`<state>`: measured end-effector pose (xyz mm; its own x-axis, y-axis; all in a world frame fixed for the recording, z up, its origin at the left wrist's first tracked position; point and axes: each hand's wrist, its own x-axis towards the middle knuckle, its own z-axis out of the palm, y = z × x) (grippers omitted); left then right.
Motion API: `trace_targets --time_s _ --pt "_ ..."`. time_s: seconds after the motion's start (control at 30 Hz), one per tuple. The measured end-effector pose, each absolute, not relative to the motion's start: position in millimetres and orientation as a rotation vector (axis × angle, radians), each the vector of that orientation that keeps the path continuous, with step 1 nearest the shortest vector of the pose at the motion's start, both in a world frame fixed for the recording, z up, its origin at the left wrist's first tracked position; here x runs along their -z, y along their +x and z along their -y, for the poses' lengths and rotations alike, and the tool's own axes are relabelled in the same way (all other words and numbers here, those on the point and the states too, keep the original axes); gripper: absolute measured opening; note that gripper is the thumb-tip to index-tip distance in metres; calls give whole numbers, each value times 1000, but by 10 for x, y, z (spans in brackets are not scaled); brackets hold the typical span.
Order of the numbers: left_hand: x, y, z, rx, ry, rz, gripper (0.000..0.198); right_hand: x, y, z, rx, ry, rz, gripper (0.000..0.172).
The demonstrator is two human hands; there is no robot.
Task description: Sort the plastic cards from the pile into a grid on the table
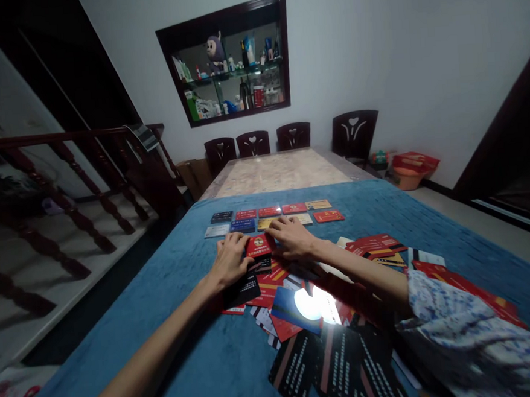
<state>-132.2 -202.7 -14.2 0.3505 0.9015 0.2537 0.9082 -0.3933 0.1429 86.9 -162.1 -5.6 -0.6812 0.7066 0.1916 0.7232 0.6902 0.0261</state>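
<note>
Both my hands rest on a blue cloth [174, 326] spread over a long table. My left hand [230, 260] is curled, its fingers closed on the left edge of a red card [258, 246]. My right hand [292, 235] lies over the same card's right side, fingers bent down onto it and the cloth. Beyond the hands, two rows of cards [270, 216] lie laid out side by side, red, blue, black and pale. Beneath and behind my wrists a loose heap of cards [300, 317] is scattered, red, blue and black, with a bright glare on one.
The bare marble tabletop [276, 170] extends past the cloth to several dark chairs [293, 135]. A wall niche [232, 61] holds bottles and a toy. A wooden stair railing [64, 176] runs along the left. A red basin [410, 167] sits on the floor at right.
</note>
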Motion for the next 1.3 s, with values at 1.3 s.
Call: trace_targets --time_s 1.3 --pt "-49 -276 807 102 -2590 1626 36 -104 1694 724 194 -1613 2713 46"
